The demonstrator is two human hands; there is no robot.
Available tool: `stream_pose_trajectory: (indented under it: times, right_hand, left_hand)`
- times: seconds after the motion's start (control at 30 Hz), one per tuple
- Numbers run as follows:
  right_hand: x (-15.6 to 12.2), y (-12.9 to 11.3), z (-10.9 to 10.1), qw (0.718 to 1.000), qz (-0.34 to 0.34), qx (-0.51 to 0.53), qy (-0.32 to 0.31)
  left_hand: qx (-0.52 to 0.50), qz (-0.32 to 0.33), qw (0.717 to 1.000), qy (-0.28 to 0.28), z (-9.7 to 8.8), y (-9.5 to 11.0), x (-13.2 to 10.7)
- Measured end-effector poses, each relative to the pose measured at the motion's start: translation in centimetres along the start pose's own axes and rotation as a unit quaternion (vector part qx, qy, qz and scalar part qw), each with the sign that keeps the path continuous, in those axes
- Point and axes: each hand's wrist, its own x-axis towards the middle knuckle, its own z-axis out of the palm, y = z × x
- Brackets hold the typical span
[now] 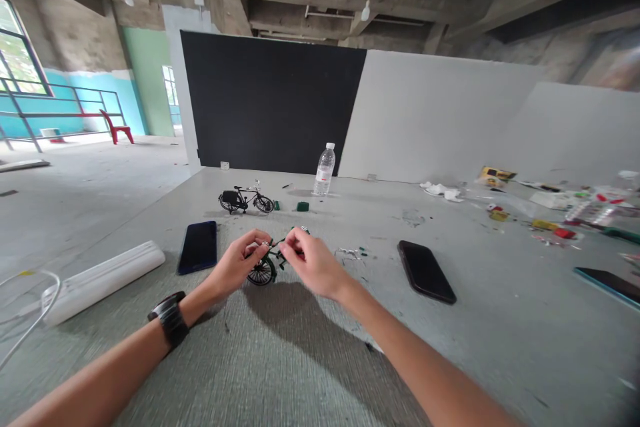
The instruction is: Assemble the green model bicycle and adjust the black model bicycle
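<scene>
A small model bicycle (pixel 262 273), dark green with black spoked wheels, is held just over the table between my two hands. My left hand (pixel 243 257) pinches it above the visible wheel, fingers closed. On the other side, my right hand (pixel 313 263) grips the frame with thumb and fingers together and covers much of that end. Beyond them a second, black model bicycle (pixel 246 199) with side bags stands upright. Two small green pieces, one a green block (pixel 303 206), lie to its right. Small silvery parts (pixel 349 253) rest right of my right hand.
A phone (pixel 198 247) and a white power strip (pixel 105 280) lie left; another phone (pixel 427 271) lies right. A water bottle (pixel 325 170) stands before the black panel (pixel 273 103). Wrappers, a yellow toy (pixel 495 175) and a blue-edged device (pixel 610 287) occupy the far right.
</scene>
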Motion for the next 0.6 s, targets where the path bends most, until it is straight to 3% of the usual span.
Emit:
stream_pose_trajectory:
  times: [0.17,0.33,0.47,0.6]
  right_hand:
    - [0.1,1.6,-3.1,0.995,0.003,-0.059,0.083]
    - [0.6,5.3,-3.8,0.997,0.034,-0.065,0.006]
    - [0.9,6.4,-3.3,0.996,0.048,-0.066,0.025]
    - [0.9,5.2,-3.2,0.996,0.048,-0.065,0.046]
  left_hand:
    - [-0.023,-0.007,0.999,-0.049,-0.2,-0.3,-0.1]
    - [-0.064,-0.020,0.991,-0.116,-0.5,-0.1,-0.4]
    - [-0.016,-0.020,0.999,-0.038,-0.6,-0.3,-0.2]
    - [0.019,-0.030,0.998,0.044,-0.9,-1.0,0.3]
